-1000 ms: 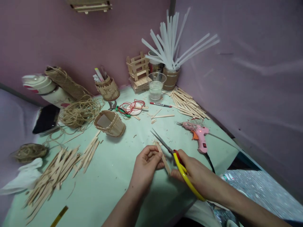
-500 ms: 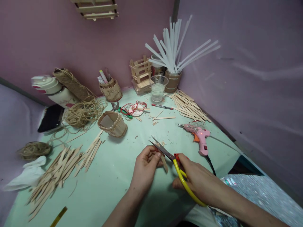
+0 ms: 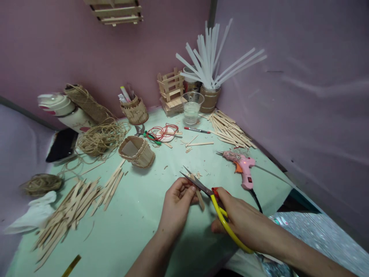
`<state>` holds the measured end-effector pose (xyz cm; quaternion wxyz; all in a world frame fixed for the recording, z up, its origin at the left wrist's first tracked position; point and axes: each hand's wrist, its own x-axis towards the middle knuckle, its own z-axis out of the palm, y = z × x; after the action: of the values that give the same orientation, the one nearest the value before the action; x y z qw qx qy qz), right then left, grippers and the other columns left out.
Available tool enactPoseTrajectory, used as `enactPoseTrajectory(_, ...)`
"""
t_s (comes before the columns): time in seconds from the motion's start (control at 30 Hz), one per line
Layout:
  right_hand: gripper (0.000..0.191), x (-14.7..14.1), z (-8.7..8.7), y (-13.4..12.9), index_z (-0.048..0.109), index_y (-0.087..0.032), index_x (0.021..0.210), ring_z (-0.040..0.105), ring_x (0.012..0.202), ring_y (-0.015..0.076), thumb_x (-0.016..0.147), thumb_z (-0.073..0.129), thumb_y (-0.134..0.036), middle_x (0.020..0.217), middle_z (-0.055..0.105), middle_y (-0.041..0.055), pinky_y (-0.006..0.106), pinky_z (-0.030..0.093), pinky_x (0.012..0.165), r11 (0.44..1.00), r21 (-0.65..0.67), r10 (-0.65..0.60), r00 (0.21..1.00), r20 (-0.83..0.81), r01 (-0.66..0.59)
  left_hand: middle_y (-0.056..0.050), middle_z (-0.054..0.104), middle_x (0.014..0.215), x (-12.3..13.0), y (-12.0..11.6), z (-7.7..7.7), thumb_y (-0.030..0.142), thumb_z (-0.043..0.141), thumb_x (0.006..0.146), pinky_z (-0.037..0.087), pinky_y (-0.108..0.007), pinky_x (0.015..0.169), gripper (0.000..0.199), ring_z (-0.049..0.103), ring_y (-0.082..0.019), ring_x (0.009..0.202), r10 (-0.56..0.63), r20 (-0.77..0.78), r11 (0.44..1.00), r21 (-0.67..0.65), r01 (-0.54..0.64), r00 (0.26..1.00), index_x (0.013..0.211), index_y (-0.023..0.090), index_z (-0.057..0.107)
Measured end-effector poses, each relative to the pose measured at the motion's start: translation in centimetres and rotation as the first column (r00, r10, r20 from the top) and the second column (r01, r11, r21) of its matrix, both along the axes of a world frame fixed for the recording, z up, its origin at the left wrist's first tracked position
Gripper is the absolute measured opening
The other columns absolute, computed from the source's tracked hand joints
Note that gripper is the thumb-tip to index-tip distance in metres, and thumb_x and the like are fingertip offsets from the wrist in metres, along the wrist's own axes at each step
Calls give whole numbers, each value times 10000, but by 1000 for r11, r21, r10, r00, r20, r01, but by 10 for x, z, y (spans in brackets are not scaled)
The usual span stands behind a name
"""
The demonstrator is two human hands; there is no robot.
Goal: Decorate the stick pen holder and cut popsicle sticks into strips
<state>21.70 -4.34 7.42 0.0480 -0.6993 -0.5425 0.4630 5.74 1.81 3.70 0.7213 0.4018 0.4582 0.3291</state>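
Note:
Between its thumb and fingers, my left hand [image 3: 179, 200] pinches a short wooden craft stick [image 3: 200, 200] above the table. My right hand [image 3: 235, 213] grips yellow-handled scissors [image 3: 223, 223], whose dark blades are slightly apart and lie across the upper part of the stick. Something red shows by the scissors' pivot, beside my right fingers. Small wood scraps [image 3: 205, 172] lie just beyond the blade tips. A small basket made of wooden sticks [image 3: 144, 154] stands beyond my left hand. To the right rests a pink hot glue gun [image 3: 243, 169], its cord running toward the table edge.
Loose craft sticks lie in a left pile [image 3: 67, 211] and a right pile [image 3: 230, 129]. Behind stand a clear cup of liquid [image 3: 191, 111], a jar of white glue sticks [image 3: 210, 100] and a pen holder [image 3: 135, 112]. Twine [image 3: 99, 140], pruning shears [image 3: 140, 130] and a bottle [image 3: 76, 117] are left.
The scissor blades and the stick stay almost in place, with the blades a little closer together. The whole view has shifted very slightly.

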Motion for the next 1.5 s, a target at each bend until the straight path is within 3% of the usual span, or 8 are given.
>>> enactPoseTrajectory(0.4,332,1,5,0,427,-224,921,597,900,253,731,651,-379,1060,625,96,269,379,638,1000,-15,13,1000,-28,-14,-23,629,773,0,-1,1,328,676,744,533,-270,667,194,609,-143,737,-2,5,1000,5,2,1000,813,157,615)
enactPoseTrajectory(0.87,300,5,-7,-7,424,-221,824,517,629,157,802,579,-478,742,596,11,246,320,535,998,-54,28,994,-110,-34,-13,574,751,0,-4,-4,360,705,736,540,-276,677,258,562,-114,690,-33,60,992,-120,40,998,829,139,609)
enactPoseTrajectory(1.23,377,2,-5,-10,422,-223,907,584,724,208,740,655,-468,862,649,58,267,336,589,999,-30,27,1000,-12,-27,-12,573,745,-1,-1,-2,355,707,734,529,-290,679,247,573,-129,700,-70,81,995,-68,76,994,820,147,603)
enactPoseTrajectory(1.5,225,0,-6,-11,406,-230,823,626,742,214,837,534,-414,807,675,51,268,342,585,999,-49,-27,997,-76,23,-21,561,783,-1,-3,-5,330,679,773,531,-287,690,215,568,-133,745,-93,87,991,-92,101,992,837,142,596)
